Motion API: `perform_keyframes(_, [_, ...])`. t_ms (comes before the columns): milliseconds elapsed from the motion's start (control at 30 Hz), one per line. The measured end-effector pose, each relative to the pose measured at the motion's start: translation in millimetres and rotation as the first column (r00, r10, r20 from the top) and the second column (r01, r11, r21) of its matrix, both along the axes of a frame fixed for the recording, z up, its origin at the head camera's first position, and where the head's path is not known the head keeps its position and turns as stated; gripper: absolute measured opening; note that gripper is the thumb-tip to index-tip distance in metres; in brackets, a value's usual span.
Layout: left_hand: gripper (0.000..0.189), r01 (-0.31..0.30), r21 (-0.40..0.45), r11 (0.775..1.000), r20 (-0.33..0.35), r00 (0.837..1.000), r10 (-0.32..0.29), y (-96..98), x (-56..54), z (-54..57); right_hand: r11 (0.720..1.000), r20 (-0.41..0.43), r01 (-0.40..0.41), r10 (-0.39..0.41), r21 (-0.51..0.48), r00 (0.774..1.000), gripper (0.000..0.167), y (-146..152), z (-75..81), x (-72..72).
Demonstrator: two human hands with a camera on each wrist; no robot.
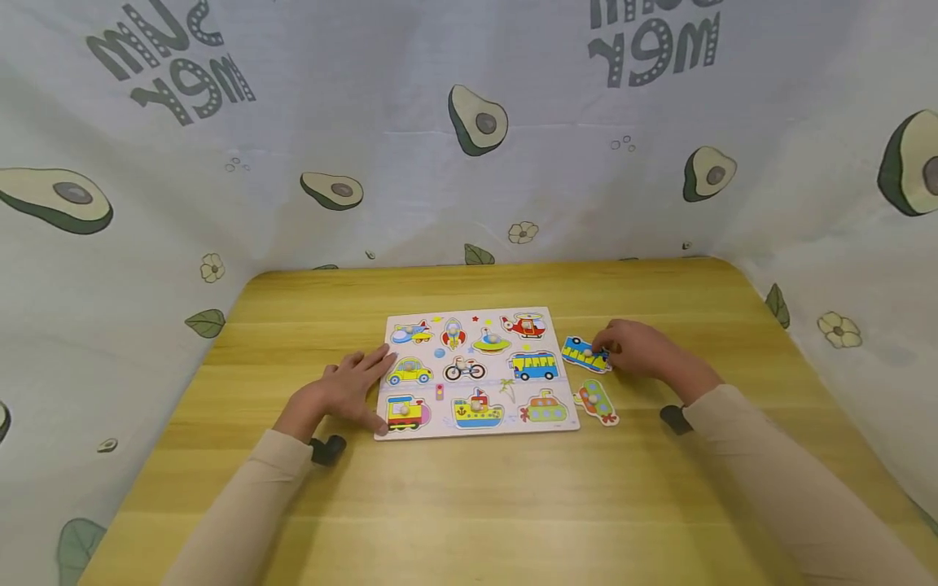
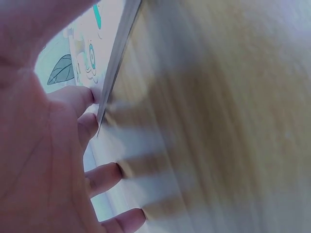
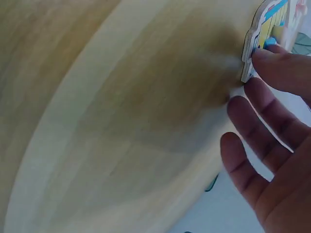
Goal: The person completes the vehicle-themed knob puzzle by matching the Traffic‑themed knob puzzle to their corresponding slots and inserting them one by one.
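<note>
A wooden peg puzzle board [image 1: 528,387] with pictures of vehicles lies on the table. My left hand [image 1: 352,389] rests on its left edge with fingers spread, near the yellow car [image 1: 409,372] and the train [image 1: 405,413]. In the left wrist view the fingertips [image 2: 133,221] reach past the board's edge. To the right of the board, my right hand [image 1: 636,348] pinches the right end of a blue and yellow bus puzzle piece [image 1: 579,355] between thumb and index finger. The other fingers [image 3: 233,148] are loosely bent. A green submarine puzzle piece [image 1: 597,400] lies tilted just below.
The wooden table [image 1: 484,505] extends around the board on all sides. Behind it hangs a white cloth [image 1: 410,236] printed with avocados, leaves and flowers. A printed bus [image 1: 533,366] shows on the board's right part, with a helicopter [image 1: 524,325] above it.
</note>
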State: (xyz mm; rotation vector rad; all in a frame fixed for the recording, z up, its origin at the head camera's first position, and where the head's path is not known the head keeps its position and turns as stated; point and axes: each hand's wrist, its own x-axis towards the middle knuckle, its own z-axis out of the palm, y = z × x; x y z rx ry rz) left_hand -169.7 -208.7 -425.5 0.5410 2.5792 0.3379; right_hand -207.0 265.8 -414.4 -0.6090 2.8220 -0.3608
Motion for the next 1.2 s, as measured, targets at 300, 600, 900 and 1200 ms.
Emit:
perform_keyframes(300, [0.121,0.018,0.013,1.0,-0.023,1.0,-0.017,0.9,-1.2,-3.3,0.993,-0.074,-0.118,0.117,-0.01,0.99,0.013,-8.1,-9.4,-3.2])
perform_keyframes(600, [0.121,0.011,0.01,1.0,-0.022,1.0,-0.011,-0.6,-0.4,-3.2,0.997,-0.032,-0.081,0.081,-0.011,0.996,0.012,-12.1,-4.0,-3.0])
perform_keyframes(900, [0.12,0.009,0.015,1.0,-0.019,1.0,-0.008,-1.0,-0.8,-3.8,1.0,-0.035,0.022,-0.023,-0.003,0.999,0.015,-12.8,-7.1,-3.5])
perform_keyframes(1200, [0.119,0.008,0.02,1.0,-0.019,1.0,-0.007,-1.8,-0.5,-2.7,0.997,-0.093,-0.004,-0.003,-0.075,0.996,0.011,-4.9,-14.5,-4.6])
